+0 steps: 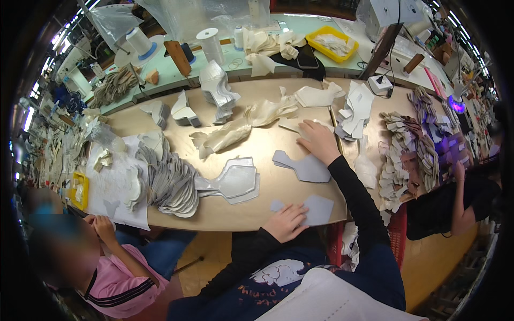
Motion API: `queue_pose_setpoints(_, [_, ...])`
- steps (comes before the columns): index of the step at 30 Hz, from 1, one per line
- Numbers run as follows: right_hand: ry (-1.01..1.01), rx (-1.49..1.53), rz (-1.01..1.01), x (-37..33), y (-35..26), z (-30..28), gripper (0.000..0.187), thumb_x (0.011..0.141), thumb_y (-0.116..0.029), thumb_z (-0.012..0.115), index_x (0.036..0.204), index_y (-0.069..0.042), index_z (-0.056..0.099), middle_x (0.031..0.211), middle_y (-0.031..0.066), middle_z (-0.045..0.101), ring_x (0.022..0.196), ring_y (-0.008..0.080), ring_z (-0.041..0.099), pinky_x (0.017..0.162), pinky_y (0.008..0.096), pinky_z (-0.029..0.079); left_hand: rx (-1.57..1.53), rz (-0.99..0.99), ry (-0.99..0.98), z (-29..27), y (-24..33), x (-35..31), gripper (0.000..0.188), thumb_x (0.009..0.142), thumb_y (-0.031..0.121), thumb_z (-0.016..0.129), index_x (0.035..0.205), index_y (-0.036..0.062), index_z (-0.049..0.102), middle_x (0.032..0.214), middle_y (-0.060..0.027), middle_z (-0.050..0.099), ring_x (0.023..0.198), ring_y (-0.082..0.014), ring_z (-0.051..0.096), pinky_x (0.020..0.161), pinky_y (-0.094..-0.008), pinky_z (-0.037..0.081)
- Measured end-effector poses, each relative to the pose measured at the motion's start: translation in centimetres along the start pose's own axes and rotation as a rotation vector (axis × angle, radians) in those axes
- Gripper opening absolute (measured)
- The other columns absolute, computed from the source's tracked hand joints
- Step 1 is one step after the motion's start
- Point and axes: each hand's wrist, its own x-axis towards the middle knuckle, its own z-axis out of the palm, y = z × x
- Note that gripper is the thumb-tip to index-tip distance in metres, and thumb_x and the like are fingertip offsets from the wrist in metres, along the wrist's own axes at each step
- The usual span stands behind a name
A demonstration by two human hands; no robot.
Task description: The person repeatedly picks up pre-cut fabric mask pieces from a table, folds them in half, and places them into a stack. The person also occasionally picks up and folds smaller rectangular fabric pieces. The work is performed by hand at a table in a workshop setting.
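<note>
My left hand lies with its fingers stretched out over a flat grey cut piece at the table's near edge, covering part of it. Farther off, my right hand reaches forward, fingers and thumb apart, at the edge of a thin cream piece. Its fingertips meet or nearly meet that piece; I cannot tell whether they grip it. Between my hands sits a small stack of grey pieces of a similar shape. To the left are pale, shiny-topped shaped pieces.
A big fanned pile of grey-white pieces stands left. Crumpled cream material and upright stacks lie behind. At right are more bundles. A yellow tray sits on the rear bench. People sit on both sides.
</note>
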Motion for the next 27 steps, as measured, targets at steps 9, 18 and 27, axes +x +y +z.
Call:
queue_pose_setpoints(9, [-0.315, 0.427, -0.019, -0.4, 4.5, -2.9, 0.036, 0.086, -0.014, 0.072, 0.118, 0.002, 0.069, 0.143, 0.0154, 0.059, 0.121, 0.0337, 0.061, 0.102, 0.0361, 0.049, 0.028, 0.006, -0.025, 0.2, -0.1, -0.1, 0.024, 0.092, 0.022, 0.068, 0.108, 0.0042, 0.064, 0.133, -0.0111, 0.062, 0.134, -0.0279, 0.053, 0.111, -0.045, 0.041])
queue_pose_setpoints(18, [-0.385, 0.278, -0.048, -0.1, 3.6, -3.3, 0.023, 0.09, -0.015, 0.066, 0.1, 0.005, 0.072, 0.138, 0.0157, 0.063, 0.103, 0.0343, 0.068, 0.09, 0.0383, 0.053, 0.006, 0.005, -0.015, 0.0, 0.0, 0.0, 0.023, 0.092, 0.021, 0.068, 0.108, 0.0046, 0.064, 0.133, -0.0108, 0.062, 0.134, -0.0277, 0.052, 0.111, -0.0442, 0.041])
queue_pose_setpoints(27, [-0.269, 0.413, -0.012, -0.6, 4.2, -3.0, 0.017, 0.09, -0.012, 0.066, 0.091, 0.004, 0.071, 0.132, 0.0136, 0.066, 0.101, 0.0307, 0.068, 0.088, 0.0366, 0.054, 0.039, -0.003, -0.031, 0.0, 0.1, 0.1, 0.023, 0.093, 0.021, 0.067, 0.109, 0.0045, 0.064, 0.134, -0.0109, 0.061, 0.134, -0.0273, 0.053, 0.11, -0.0438, 0.041])
